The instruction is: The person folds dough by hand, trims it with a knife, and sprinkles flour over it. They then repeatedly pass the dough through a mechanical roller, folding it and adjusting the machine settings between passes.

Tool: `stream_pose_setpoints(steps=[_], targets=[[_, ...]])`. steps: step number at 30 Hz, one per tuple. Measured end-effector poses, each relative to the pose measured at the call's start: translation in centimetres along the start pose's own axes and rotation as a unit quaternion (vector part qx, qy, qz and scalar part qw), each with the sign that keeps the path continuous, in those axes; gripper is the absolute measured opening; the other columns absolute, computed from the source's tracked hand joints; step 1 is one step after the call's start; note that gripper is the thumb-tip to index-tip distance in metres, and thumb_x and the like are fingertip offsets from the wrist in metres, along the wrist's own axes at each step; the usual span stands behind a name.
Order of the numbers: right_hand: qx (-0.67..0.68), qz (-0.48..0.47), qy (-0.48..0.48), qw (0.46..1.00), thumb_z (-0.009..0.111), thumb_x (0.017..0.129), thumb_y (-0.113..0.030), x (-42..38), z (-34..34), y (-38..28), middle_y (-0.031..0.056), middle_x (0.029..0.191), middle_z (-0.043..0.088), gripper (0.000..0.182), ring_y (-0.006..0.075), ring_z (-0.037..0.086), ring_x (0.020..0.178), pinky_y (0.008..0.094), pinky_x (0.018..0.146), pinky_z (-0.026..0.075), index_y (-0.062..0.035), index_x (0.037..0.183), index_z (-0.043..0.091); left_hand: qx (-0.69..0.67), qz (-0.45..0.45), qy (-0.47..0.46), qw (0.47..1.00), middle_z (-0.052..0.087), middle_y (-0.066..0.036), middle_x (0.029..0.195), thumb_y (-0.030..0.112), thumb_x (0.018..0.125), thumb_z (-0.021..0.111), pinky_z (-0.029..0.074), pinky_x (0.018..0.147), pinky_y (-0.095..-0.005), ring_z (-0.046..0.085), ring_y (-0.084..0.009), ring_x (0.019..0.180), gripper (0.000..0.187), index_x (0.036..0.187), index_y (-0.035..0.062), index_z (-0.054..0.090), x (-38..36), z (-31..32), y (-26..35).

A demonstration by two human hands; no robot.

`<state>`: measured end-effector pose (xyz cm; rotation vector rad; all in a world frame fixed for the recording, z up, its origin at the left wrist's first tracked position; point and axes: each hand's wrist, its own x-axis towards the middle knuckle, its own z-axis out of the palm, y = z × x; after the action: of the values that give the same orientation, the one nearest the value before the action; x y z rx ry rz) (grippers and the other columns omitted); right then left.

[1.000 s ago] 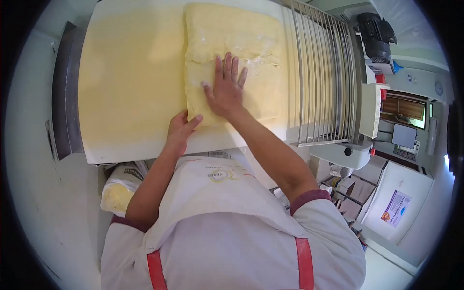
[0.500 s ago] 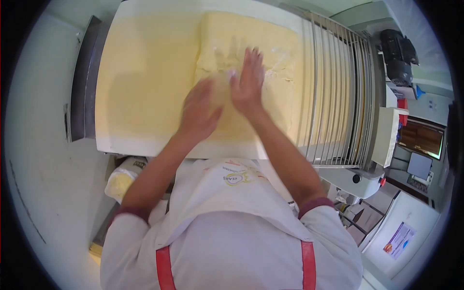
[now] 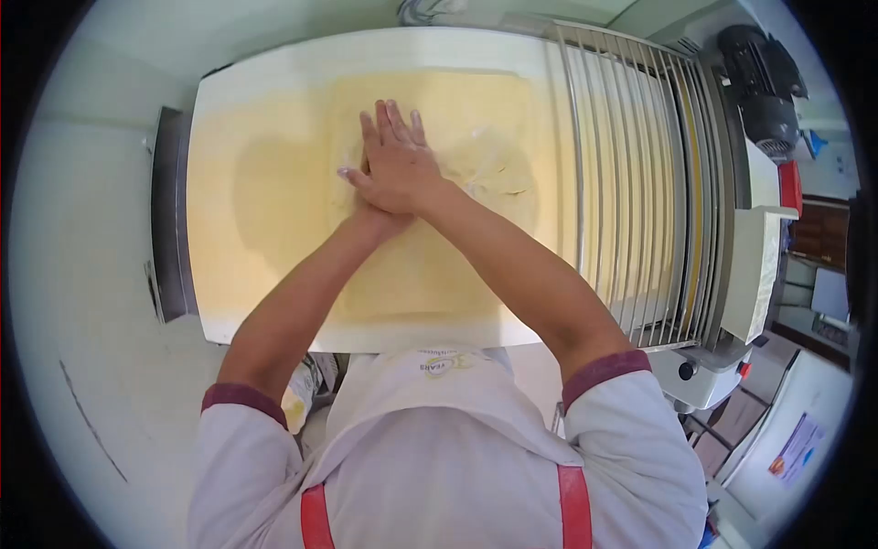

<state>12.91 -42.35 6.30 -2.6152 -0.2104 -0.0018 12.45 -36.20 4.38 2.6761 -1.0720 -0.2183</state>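
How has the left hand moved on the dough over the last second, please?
Yes. The left hand has gone from the dough's near edge up to its middle, under the right hand.

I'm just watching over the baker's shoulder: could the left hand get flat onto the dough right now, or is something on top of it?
Probably not fully. The right hand lies stacked over the left hand, both pressing on the dough slab. The left already seems to touch the dough, but it is mostly hidden, so I cannot tell how flat.

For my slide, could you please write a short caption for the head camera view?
Right hand stacked over the left hand, pressing a pale dough slab beside a metal grille.
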Motion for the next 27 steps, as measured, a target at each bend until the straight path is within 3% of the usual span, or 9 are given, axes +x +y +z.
stream_pose_setpoints(steps=[6,9,11,13,15,18,21,25,27], targets=[[-0.041,0.046,0.010,0.998,0.043,0.090,-0.054,0.8,-0.9,4.2,0.0214,0.155,0.014,0.083,0.0304,0.006,0.146,0.0511,0.117,-0.001,0.0022,0.147,0.019,-0.003,-0.027,-0.021,0.999,0.021,-0.015,0.154,0.041,0.090,0.044,0.015,0.115,-0.0463,0.018,-0.0339,0.141,0.067,0.146,0.0083,0.026,1.9,1.4,1.2],[-0.063,0.053,0.004,0.997,0.044,0.090,-0.052,0.5,-1.0,4.2,0.0198,0.156,0.014,0.083,0.0296,0.006,0.146,0.0510,0.117,-0.001,0.0023,0.147,0.019,-0.029,-0.039,-0.139,0.989,0.023,-0.015,0.153,0.041,0.091,0.042,0.016,0.114,-0.0463,0.019,-0.0342,0.140,0.066,0.146,0.0091,0.025,1.7,-0.2,1.3],[-0.041,0.073,0.006,0.996,0.044,0.091,-0.051,0.0,-2.2,4.4,0.0184,0.156,0.013,0.082,0.0300,0.004,0.146,0.0513,0.116,-0.001,0.0013,0.148,0.017,-0.095,-0.001,-0.031,0.995,0.025,-0.014,0.152,0.041,0.092,0.041,0.016,0.114,-0.0465,0.019,-0.0339,0.140,0.065,0.146,0.0094,0.026,1.6,1.8,1.5],[-0.036,0.088,0.012,0.995,0.043,0.091,-0.050,-0.7,-3.2,5.0,0.0177,0.156,0.012,0.082,0.0304,0.003,0.146,0.0514,0.116,-0.001,0.0008,0.148,0.017,-0.076,0.027,-0.023,0.996,0.027,-0.014,0.152,0.041,0.092,0.040,0.016,0.114,-0.0466,0.020,-0.0333,0.140,0.063,0.146,0.0099,0.027,2.4,0.7,2.7],[-0.056,0.093,0.017,0.994,0.044,0.091,-0.050,-2.4,-3.7,7.0,0.0177,0.157,0.012,0.081,0.0308,0.003,0.146,0.0514,0.116,-0.001,0.0008,0.148,0.016,0.022,0.041,-0.108,0.993,0.027,-0.014,0.152,0.041,0.092,0.039,0.015,0.115,-0.0466,0.020,-0.0325,0.141,0.063,0.146,0.0105,0.027,3.0,0.7,4.9],[-0.054,0.103,0.020,0.993,0.044,0.090,-0.049,-1.7,-3.6,7.3,0.0189,0.156,0.012,0.081,0.0305,0.002,0.146,0.0513,0.116,-0.002,0.0018,0.147,0.018,0.076,0.038,-0.078,0.993,0.027,-0.013,0.152,0.041,0.092,0.040,0.015,0.115,-0.0451,0.019,-0.0312,0.141,0.063,0.146,0.0105,0.027,3.5,1.1,4.8],[-0.030,0.086,0.020,0.996,0.044,0.090,-0.049,-2.1,-3.2,8.0,0.0188,0.156,0.012,0.081,0.0306,0.003,0.146,0.0515,0.116,-0.002,0.0019,0.147,0.019,0.060,0.037,-0.067,0.995,0.025,-0.014,0.153,0.039,0.091,0.041,0.015,0.115,-0.0456,0.018,-0.0308,0.142,0.064,0.146,0.0093,0.026,3.5,0.6,5.3],[-0.015,0.127,0.040,0.991,0.045,0.090,-0.047,-4.0,-5.5,9.7,0.0184,0.156,0.012,0.080,0.0309,0.003,0.146,0.0520,0.116,-0.001,0.0014,0.147,0.019,-0.104,0.047,0.044,0.993,0.031,-0.015,0.150,0.039,0.092,0.041,0.018,0.113,-0.0462,0.024,-0.0325,0.139,0.059,0.143,0.0097,0.032,5.0,3.3,7.6],[-0.070,0.144,0.046,0.986,0.046,0.090,-0.047,-5.2,-5.5,12.7,0.0179,0.157,0.012,0.080,0.0309,0.003,0.146,0.0522,0.116,-0.001,0.0008,0.147,0.019,-0.023,0.099,0.035,0.994,0.030,-0.015,0.151,0.038,0.093,0.040,0.017,0.114,-0.0461,0.024,-0.0323,0.139,0.059,0.144,0.0098,0.031,5.7,4.0,9.6]])
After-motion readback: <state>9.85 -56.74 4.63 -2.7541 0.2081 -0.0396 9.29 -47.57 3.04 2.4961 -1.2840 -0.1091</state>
